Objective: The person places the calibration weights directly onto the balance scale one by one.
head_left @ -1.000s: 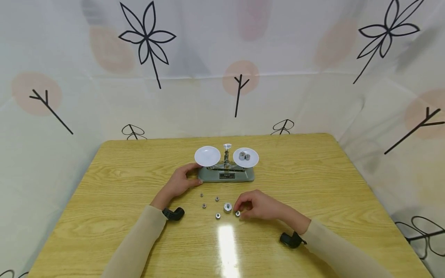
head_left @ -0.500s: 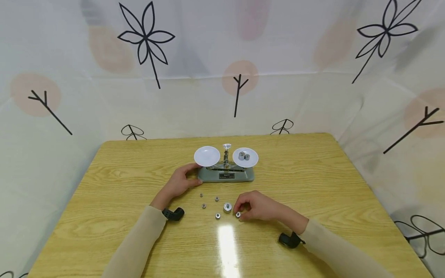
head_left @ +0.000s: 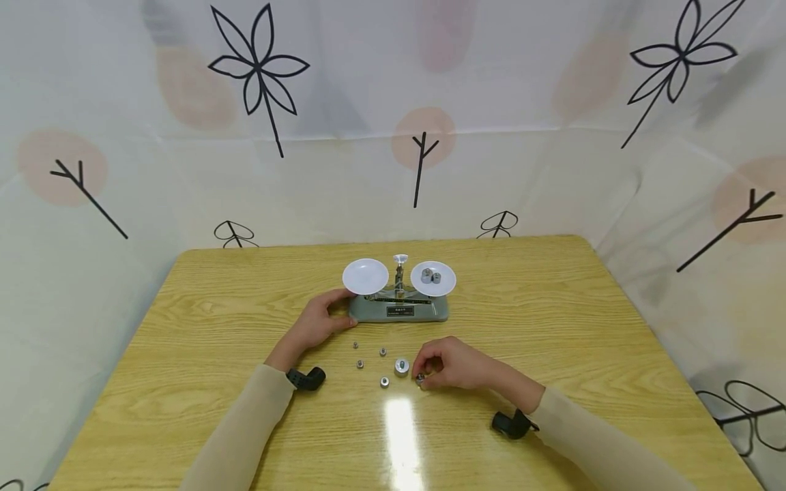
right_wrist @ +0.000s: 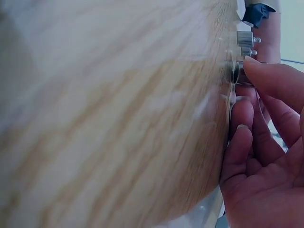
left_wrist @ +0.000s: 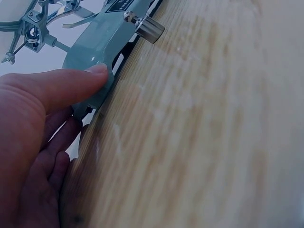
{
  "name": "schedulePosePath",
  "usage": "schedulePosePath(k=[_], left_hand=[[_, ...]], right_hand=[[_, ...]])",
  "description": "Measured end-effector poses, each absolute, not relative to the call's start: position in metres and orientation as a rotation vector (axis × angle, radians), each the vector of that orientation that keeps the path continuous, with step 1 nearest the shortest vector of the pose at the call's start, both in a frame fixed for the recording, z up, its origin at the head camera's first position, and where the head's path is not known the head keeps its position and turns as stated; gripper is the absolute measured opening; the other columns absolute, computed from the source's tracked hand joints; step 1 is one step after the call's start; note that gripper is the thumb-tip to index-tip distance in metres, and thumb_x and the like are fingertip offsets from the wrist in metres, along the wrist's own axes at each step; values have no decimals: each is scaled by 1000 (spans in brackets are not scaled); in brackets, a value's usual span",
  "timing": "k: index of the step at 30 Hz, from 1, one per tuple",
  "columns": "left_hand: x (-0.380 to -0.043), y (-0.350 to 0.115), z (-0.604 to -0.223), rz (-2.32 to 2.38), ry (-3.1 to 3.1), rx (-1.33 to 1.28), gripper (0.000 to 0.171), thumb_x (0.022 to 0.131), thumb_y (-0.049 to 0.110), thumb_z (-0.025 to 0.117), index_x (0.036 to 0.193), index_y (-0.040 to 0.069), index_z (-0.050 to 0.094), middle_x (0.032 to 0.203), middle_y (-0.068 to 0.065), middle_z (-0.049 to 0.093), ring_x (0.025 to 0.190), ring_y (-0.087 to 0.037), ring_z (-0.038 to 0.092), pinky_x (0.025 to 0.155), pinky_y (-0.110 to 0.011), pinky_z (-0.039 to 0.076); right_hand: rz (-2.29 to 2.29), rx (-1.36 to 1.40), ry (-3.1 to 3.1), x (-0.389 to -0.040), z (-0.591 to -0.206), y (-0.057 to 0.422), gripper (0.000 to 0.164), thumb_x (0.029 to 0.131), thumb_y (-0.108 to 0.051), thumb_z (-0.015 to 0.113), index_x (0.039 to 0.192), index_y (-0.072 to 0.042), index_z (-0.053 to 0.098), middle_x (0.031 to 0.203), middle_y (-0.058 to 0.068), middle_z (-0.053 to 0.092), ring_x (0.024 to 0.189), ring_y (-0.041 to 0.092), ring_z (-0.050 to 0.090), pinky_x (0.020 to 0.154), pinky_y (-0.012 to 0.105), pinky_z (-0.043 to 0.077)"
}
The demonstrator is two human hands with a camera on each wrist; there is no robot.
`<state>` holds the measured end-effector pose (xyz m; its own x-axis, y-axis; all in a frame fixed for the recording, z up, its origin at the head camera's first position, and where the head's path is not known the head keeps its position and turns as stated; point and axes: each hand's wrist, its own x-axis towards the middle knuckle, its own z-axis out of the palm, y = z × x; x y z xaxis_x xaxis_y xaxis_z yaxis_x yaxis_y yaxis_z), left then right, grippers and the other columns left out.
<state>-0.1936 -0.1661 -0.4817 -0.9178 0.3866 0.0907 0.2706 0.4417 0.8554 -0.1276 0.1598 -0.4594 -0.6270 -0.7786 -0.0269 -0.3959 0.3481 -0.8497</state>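
Note:
A grey-green balance scale (head_left: 368,312) stands at the middle of the table. My left hand (head_left: 316,319) grips the left end of its base, thumb (left_wrist: 71,85) on the front and fingers behind. The left pan (head_left: 366,276) is bare. Two metal weights (head_left: 426,277) sit on the right pan (head_left: 449,281). Nearer to me, my right hand (head_left: 454,365) pinches a small metal weight (head_left: 420,377) between thumb and fingers, low over the table. Just left of it stands the largest weight (head_left: 402,369). In the right wrist view the thumb partly hides the pinched weight (right_wrist: 239,73).
Several smaller weights stand apart on the wooden table (head_left: 215,382), among them one weight (head_left: 384,382) in front and another (head_left: 355,345) near the left hand. A patterned cloth (head_left: 344,184) hangs behind and beside the table. Each wrist wears a black camera (head_left: 307,378).
The weight between my right fingers now looks darker and tilted, its top less bright, while the hand has hardly shifted. My left hand and the balance scale have stayed in place.

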Motion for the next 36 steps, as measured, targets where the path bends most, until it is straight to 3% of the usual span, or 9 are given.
schedulePosePath(k=[24,31,36], left_hand=[[-195,-166,-483,1483,2564,573,54,86,12,79,137,13,60,142,-5,55,136,-25,44,111,-46,36],[-174,-156,-446,1492,2560,584,51,88,0,74,136,-2,57,141,-19,53,135,-37,44,110,-52,36],[-185,-160,-468,1483,2575,565,54,87,2,75,138,1,57,143,-17,52,137,-35,42,111,-52,34]], right_hand=[[-1277,-982,2247,-131,-456,167,15,85,-4,76,99,-9,74,93,-6,68,84,9,62,77,28,55],[-1285,-945,2259,-132,-447,170,15,86,-3,76,100,-6,73,95,-1,68,85,12,62,77,28,55],[-1294,-957,2268,-133,-442,170,15,85,-1,76,99,-4,73,93,2,68,82,12,60,73,27,54]])
